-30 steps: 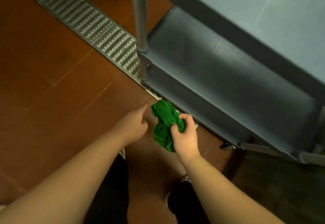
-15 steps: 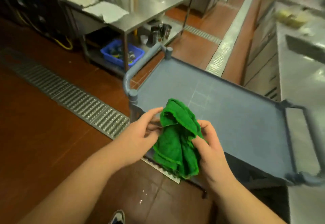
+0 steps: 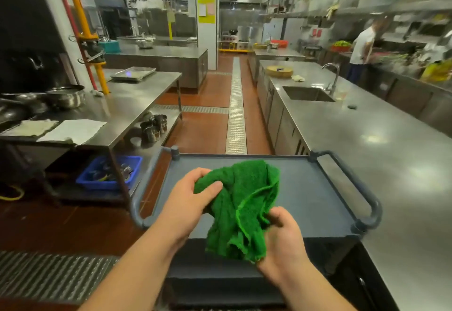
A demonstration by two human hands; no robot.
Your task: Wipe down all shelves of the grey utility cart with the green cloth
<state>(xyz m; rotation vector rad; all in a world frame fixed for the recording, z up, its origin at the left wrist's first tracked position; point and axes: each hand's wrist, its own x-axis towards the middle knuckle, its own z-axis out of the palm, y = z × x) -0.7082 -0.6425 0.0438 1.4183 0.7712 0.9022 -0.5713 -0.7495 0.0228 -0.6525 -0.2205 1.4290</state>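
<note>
The green cloth (image 3: 244,203) hangs crumpled between both my hands, held in the air over the near part of the grey utility cart's top shelf (image 3: 310,195). My left hand (image 3: 188,203) pinches the cloth's upper left corner. My right hand (image 3: 283,239) grips its lower right part. The cart has tubular handles on its left (image 3: 139,203) and right (image 3: 367,195) sides. A lower shelf (image 3: 220,271) shows as a dark edge beneath my wrists; the rest of it is hidden.
A steel work table (image 3: 122,105) with pans and white cloths stands at left, a blue crate (image 3: 110,173) under it. A long steel counter (image 3: 379,139) with a sink (image 3: 308,93) runs along the right. A floor drain grate (image 3: 236,115) leads ahead. A person (image 3: 362,49) works far right.
My view has risen from the floor beside the cart's lower shelves to the top shelf. The cloth went from my right hand alone to both hands and is spread wider.
</note>
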